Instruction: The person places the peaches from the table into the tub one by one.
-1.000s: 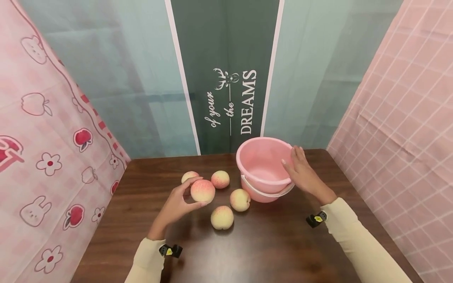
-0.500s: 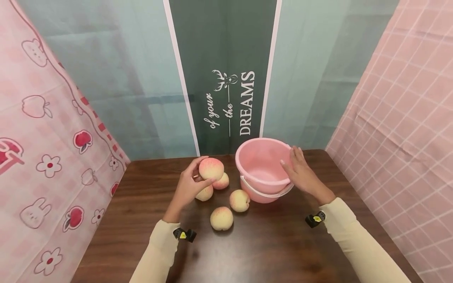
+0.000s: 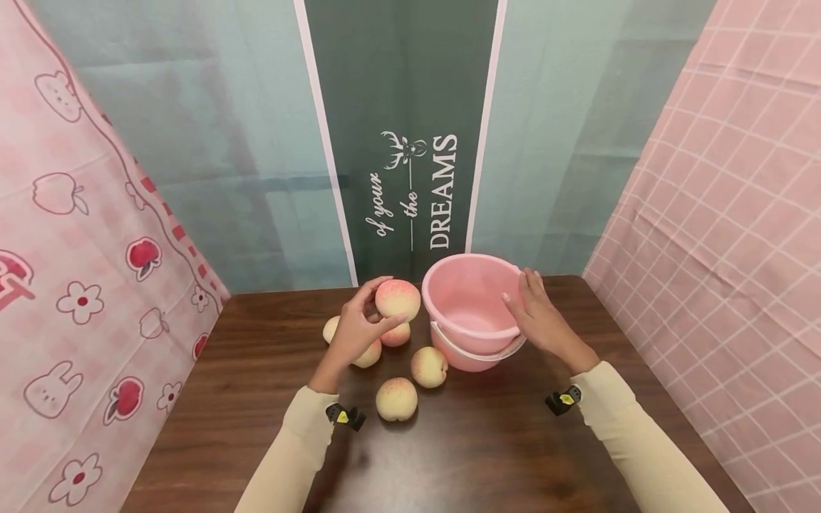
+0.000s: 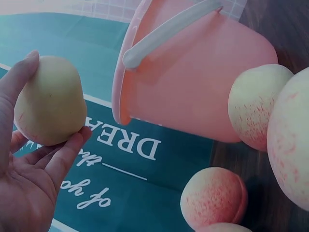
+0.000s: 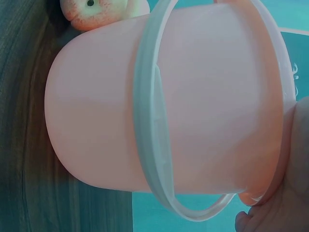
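Observation:
My left hand holds a peach between thumb and fingers, raised over the table just left of a pink bucket. In the left wrist view the thumb lies on one side of the peach and the fingers curl under the other. My right hand holds the bucket's right rim, thumb over the inside and fingers along the outside. The right wrist view has the palm against the rim. Beneath and around my left hand lie several peaches, including one partly covered by it.
A white handle hangs down the bucket's near side. Close to the bucket is one peach, with another nearer the front. Printed cloths rise behind and beside the brown wooden table.
My left hand has lifted the peach and carried it away from me and rightward, toward the bucket. A peach beneath it has rolled nearer. My right hand stays at the rim.

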A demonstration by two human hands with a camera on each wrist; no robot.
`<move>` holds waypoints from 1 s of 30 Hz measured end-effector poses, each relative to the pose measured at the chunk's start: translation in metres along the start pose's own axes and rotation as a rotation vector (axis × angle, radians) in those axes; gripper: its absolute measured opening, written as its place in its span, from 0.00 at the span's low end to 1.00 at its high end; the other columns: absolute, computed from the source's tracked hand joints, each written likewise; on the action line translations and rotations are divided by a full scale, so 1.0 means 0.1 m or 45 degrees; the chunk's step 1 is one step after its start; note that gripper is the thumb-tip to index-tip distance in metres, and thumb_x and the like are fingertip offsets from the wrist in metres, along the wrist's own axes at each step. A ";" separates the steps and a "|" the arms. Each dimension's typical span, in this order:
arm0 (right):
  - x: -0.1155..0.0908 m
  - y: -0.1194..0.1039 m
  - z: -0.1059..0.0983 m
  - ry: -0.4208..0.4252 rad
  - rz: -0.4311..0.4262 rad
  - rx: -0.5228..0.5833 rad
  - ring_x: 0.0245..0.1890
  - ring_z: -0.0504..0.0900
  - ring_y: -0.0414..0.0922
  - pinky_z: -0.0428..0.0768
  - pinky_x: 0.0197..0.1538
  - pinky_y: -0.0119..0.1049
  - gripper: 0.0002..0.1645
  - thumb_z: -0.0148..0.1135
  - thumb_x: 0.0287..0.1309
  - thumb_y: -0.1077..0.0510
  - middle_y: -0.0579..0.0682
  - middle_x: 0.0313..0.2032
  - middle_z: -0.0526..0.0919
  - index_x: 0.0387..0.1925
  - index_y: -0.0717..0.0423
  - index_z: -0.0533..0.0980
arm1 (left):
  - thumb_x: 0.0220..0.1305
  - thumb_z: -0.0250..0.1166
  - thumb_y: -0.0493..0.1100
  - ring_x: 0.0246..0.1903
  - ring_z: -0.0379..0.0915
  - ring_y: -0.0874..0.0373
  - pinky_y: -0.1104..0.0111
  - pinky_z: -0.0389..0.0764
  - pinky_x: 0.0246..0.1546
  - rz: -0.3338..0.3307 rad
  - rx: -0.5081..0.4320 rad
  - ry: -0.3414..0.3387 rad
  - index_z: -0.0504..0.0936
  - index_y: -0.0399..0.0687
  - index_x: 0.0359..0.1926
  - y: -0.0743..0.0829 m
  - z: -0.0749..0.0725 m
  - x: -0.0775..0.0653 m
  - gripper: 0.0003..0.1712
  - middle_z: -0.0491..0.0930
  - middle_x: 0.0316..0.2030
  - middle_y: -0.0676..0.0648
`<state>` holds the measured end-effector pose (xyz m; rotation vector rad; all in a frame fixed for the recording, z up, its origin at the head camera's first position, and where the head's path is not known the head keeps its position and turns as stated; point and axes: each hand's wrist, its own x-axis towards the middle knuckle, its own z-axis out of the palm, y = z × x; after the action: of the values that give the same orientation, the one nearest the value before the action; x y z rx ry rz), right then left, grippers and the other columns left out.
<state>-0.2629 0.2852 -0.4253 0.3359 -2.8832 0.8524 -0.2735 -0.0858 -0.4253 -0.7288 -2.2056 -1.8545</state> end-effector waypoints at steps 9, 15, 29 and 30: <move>0.02 0.00 -0.02 0.042 -0.019 0.006 0.78 0.26 0.58 0.43 0.75 0.63 0.49 0.38 0.79 0.37 0.65 0.79 0.31 0.77 0.72 0.38 | 0.56 0.79 0.44 0.50 0.81 0.53 0.64 0.83 0.50 0.019 -0.038 -0.022 0.73 0.58 0.68 0.04 0.14 0.15 0.39 0.80 0.57 0.48; 0.02 -0.01 0.01 0.044 -0.025 0.012 0.78 0.27 0.58 0.43 0.76 0.62 0.49 0.38 0.79 0.38 0.65 0.79 0.31 0.77 0.72 0.39 | 0.56 0.79 0.42 0.51 0.80 0.53 0.60 0.82 0.53 -0.009 -0.019 -0.029 0.73 0.54 0.69 0.04 0.21 0.18 0.41 0.79 0.59 0.47; 0.01 -0.02 0.01 0.052 -0.033 0.026 0.79 0.28 0.57 0.45 0.74 0.65 0.50 0.38 0.78 0.36 0.64 0.79 0.32 0.77 0.72 0.40 | 0.54 0.80 0.43 0.47 0.80 0.55 0.64 0.84 0.49 0.081 0.008 -0.073 0.72 0.50 0.69 -0.02 0.35 0.27 0.42 0.79 0.57 0.50; 0.01 -0.02 0.01 0.052 -0.033 0.029 0.79 0.27 0.57 0.45 0.74 0.65 0.50 0.38 0.78 0.36 0.64 0.79 0.32 0.77 0.72 0.40 | 0.54 0.80 0.42 0.47 0.80 0.55 0.65 0.84 0.49 0.079 0.006 -0.077 0.72 0.51 0.69 -0.03 0.36 0.28 0.42 0.79 0.57 0.50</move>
<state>-0.2636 0.2827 -0.4254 0.3528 -2.8275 0.8775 -0.2925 -0.0442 -0.4234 -0.8535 -2.1958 -1.8205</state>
